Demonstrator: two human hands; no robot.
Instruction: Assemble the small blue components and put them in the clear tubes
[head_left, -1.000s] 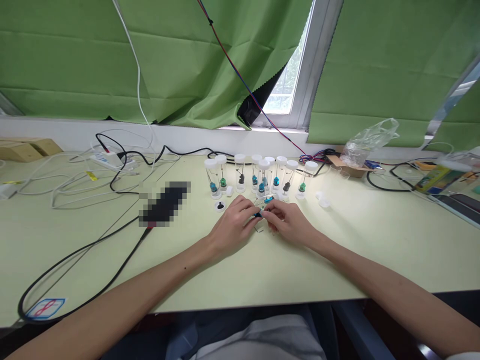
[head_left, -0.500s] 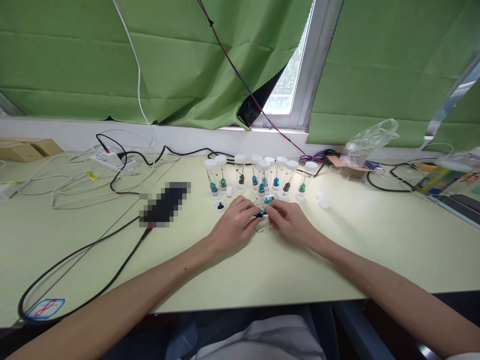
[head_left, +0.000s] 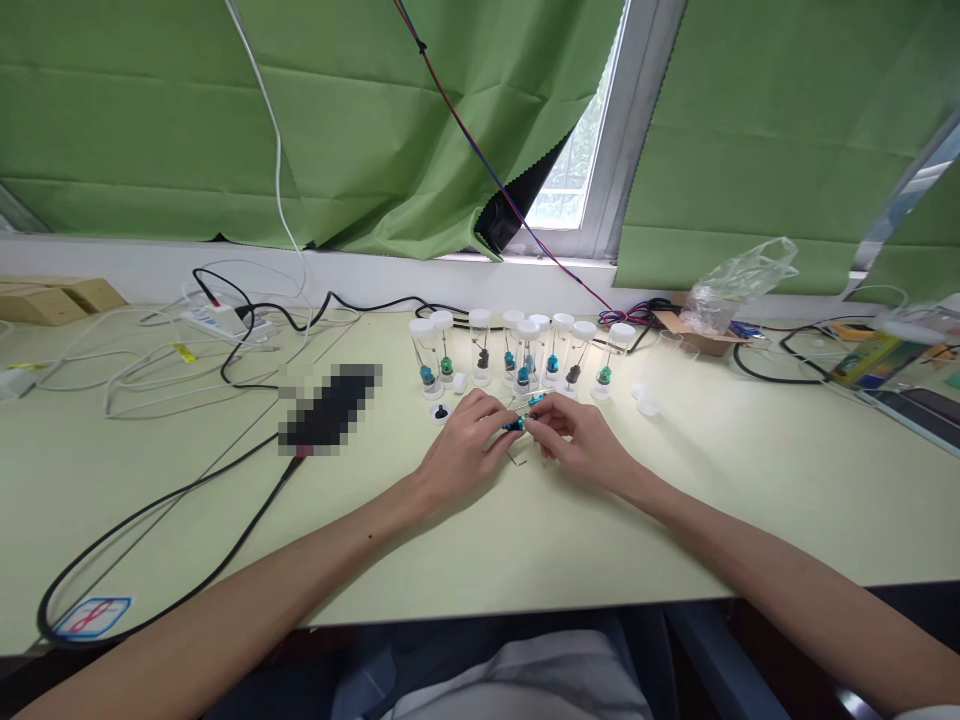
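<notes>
My left hand [head_left: 465, 448] and my right hand [head_left: 581, 440] meet over the pale green table [head_left: 525, 530], fingertips pinched together on a small blue part [head_left: 514, 425]. A short clear tube [head_left: 517, 459] lies on the table just below the fingers. Behind my hands stands a row of several clear vials with white caps [head_left: 517, 350], each holding a small blue, green or black piece. A white cap with a black piece [head_left: 440, 412] lies left of my left hand.
Loose white caps [head_left: 643, 398] lie to the right of the vials. Black and white cables [head_left: 225, 345] and a blurred dark device [head_left: 330, 405] fill the left side. A plastic bag [head_left: 739, 280] and boxes sit at the back right. Green curtains hang behind.
Both hands have lifted slightly and shifted a little toward the vials, keeping the small blue part pinched between them.
</notes>
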